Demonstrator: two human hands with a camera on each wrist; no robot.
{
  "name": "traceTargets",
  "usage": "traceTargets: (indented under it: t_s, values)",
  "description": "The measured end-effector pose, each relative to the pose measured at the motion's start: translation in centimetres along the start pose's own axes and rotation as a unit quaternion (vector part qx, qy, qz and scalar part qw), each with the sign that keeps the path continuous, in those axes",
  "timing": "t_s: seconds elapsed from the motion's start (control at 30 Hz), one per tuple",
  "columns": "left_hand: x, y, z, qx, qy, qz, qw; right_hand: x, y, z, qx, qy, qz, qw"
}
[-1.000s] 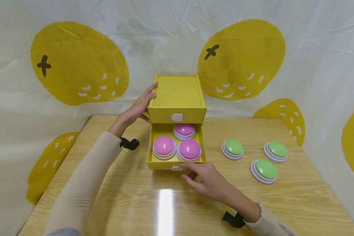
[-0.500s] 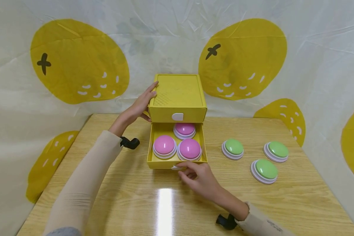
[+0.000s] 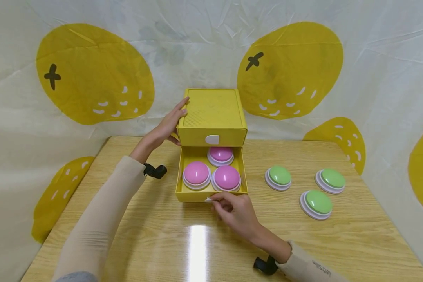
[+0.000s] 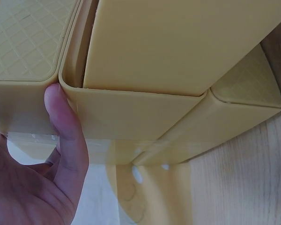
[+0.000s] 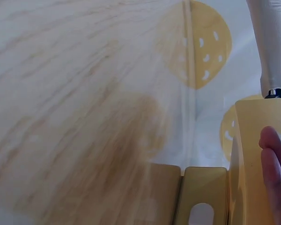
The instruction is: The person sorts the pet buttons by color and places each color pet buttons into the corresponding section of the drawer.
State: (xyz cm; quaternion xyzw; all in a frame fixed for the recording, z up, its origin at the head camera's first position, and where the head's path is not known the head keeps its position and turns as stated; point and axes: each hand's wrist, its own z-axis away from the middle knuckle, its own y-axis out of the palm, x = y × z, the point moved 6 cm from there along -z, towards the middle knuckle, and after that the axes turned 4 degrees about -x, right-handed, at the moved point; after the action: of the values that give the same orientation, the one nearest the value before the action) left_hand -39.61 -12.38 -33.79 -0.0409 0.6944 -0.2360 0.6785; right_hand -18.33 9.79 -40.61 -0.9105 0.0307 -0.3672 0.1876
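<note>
A yellow drawer unit (image 3: 211, 107) stands toward the back of the table, its lower visible drawer (image 3: 190, 197) pulled out. Inside that drawer sit three pink dome buttons (image 3: 196, 173) on white bases. My right hand (image 3: 239, 215) pinches the small white handle (image 3: 208, 200) between thumb and forefinger, covering much of it. On the unit's left side rests my left hand (image 3: 167, 127), fingers extended toward its top. The left wrist view has the thumb (image 4: 65, 117) pressed along the casing's edge. Another white handle (image 3: 212, 139) marks the closed upper drawer.
Three green dome buttons (image 3: 280, 175) on white bases lie on the wooden table (image 3: 155, 235) to the right of the drawer. A white cloth with yellow fruit shapes (image 3: 289, 70) hangs behind the table. In the left wrist view, a further yellow tier (image 4: 248, 89) shows below the pulled-out drawer.
My right hand has moved slightly left, its fingertips going from the handle's right end to pinching it. The left hand, the drawer and the buttons keep their places.
</note>
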Motion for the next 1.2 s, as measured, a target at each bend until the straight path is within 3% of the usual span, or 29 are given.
traceTargets:
  t_s: [0.43,1.2]
  values:
    - [-0.3,0.0,0.1,0.003,0.000,0.006,1.0000,0.2,-0.3,-1.6,-0.018,0.012,0.033,0.9992]
    - [-0.3,0.1,0.2,0.005,-0.007,0.009,0.9999,-2.7,-0.3,-4.6,-0.013,0.098,0.040,0.9943]
